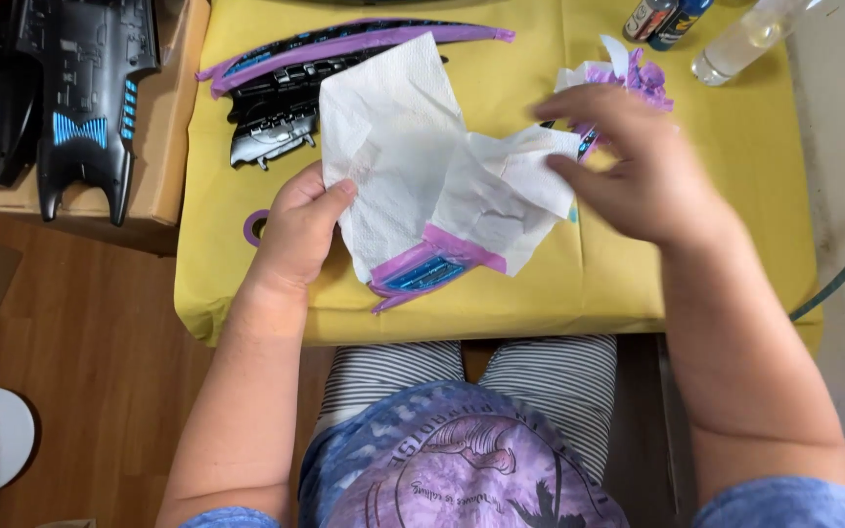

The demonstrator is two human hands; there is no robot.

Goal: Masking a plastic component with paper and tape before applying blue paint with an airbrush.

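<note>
A table [540, 293] covered in yellow paper stood over a wood floor [90, 323], with a pale wall or floor strip along the right. A cardboard box [173, 127] at the left carried a black model hull [61, 88] with blue details. On the yellow cover lay another black part [286, 108] edged in purple tape, a tape roll [254, 227] partly behind the left wrist, a wad of used tape [638, 73], two small cans [667, 20] and a clear bottle [745, 39], all three cut off by the top edge.

The left hand [300, 230] gripped the part [422, 272], thumb pressed on the paper towel [393, 147] wrapped over it. It was held above the table's near edge; its long axis ran low-left to upper-right, mostly hidden under towel. The right hand [638, 166], blurred, pinched the towel's right end with fingers close together.
</note>
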